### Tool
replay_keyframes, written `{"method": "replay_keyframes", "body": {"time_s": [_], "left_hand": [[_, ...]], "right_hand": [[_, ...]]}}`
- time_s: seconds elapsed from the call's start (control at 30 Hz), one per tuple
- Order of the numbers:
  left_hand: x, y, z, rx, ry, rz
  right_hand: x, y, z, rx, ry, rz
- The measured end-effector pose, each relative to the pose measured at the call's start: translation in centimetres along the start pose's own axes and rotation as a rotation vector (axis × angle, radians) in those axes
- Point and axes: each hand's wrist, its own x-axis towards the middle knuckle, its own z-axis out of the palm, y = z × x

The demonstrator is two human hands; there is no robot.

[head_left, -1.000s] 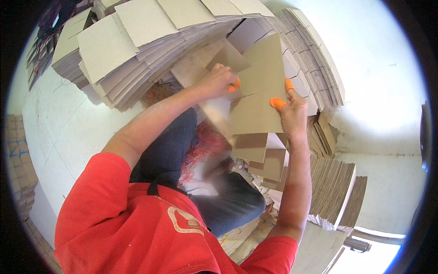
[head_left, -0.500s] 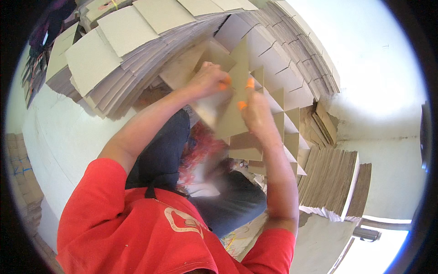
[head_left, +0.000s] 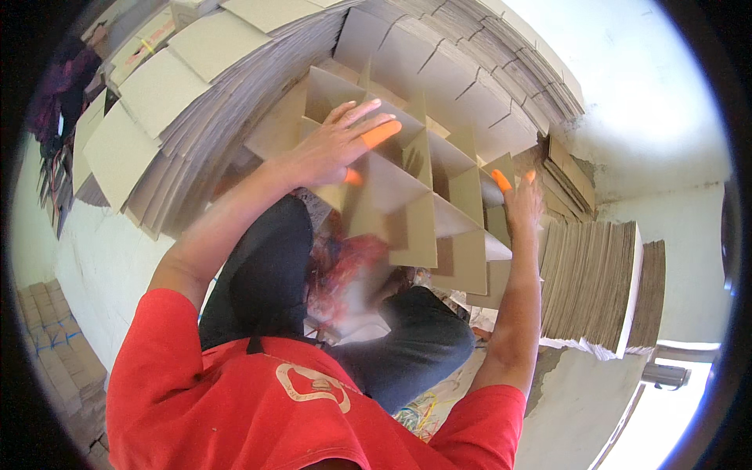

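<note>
A grid-shaped cardboard partition of interlocked strips stands spread in front of me, its cells facing up. My left hand is at its left part, fingers stretched out, with orange covers on two digits. Whether its palm touches the strips is hard to tell. At the partition's right end is my right hand, fingers pointing up and apart, one in an orange cover. It is against or very close to the outer strips, and neither hand is closed around one.
Overlapping stacks of cardboard sheets rise at the far left. Slotted cardboard strips are stacked behind the partition. To the right stands a pile of cardboard near the wall. Red stringy material lies between my legs.
My hands were close together at an upright cardboard strip, blurred by motion. They have moved apart to the two sides, and the partition now lies nearer with its cells spread.
</note>
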Motion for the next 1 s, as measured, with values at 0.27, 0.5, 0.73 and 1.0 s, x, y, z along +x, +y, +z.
{"method": "replay_keyframes", "body": {"time_s": [0.27, 0.5, 0.73, 1.0], "left_hand": [[7.2, -5.4, 4.2, -0.030, -0.155, 0.107], [13.4, -1.3, 1.9, -0.006, -0.212, 0.435], [8.9, 5.4, -13.6, 0.778, 0.128, 0.590], [-3.3, -8.8, -17.6, 0.909, -0.125, -0.374]], "right_hand": [[-8.2, -8.7, -5.9, 0.599, -0.637, -0.046], [-12.1, -8.0, -11.1, 0.323, -0.319, 0.018], [-13.9, -5.9, -17.1, -0.120, 0.313, -0.008], [-21.9, -6.7, -8.5, 0.037, 0.081, -0.008]]}}
